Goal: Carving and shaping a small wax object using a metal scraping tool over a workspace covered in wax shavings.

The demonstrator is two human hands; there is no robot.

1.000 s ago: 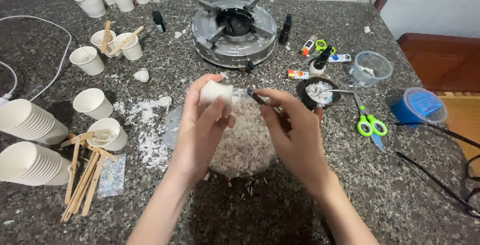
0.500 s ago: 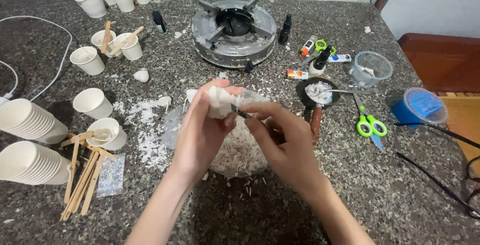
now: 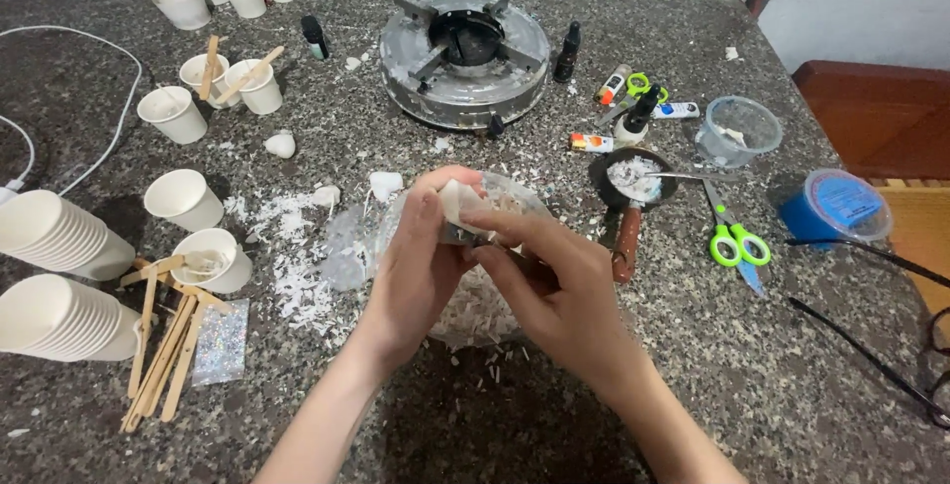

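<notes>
My left hand (image 3: 416, 261) is closed around a white wax-like chunk (image 3: 457, 197), holding it up above a clear plastic bag (image 3: 475, 316) full of white shavings. My right hand (image 3: 554, 281) presses against it from the right. Its fingers pinch a small metal blade (image 3: 457, 238) laid against the underside of the chunk. Both hands hover over the middle of the speckled stone table (image 3: 772, 365). More white flakes (image 3: 292, 246) are scattered to the left of the bag.
A round gas burner (image 3: 465, 53) stands at the back. Right of my hands are a small black pan (image 3: 633, 179) of flakes, green scissors (image 3: 737, 244), a clear cup (image 3: 740, 130) and a blue tub (image 3: 836, 205). On the left lie stacked paper cups (image 3: 59, 237) and wooden sticks (image 3: 158, 345).
My right hand has closed in on the left, and the blade has gone from beside the chunk to under it. Both hands dropped slightly toward the bag.
</notes>
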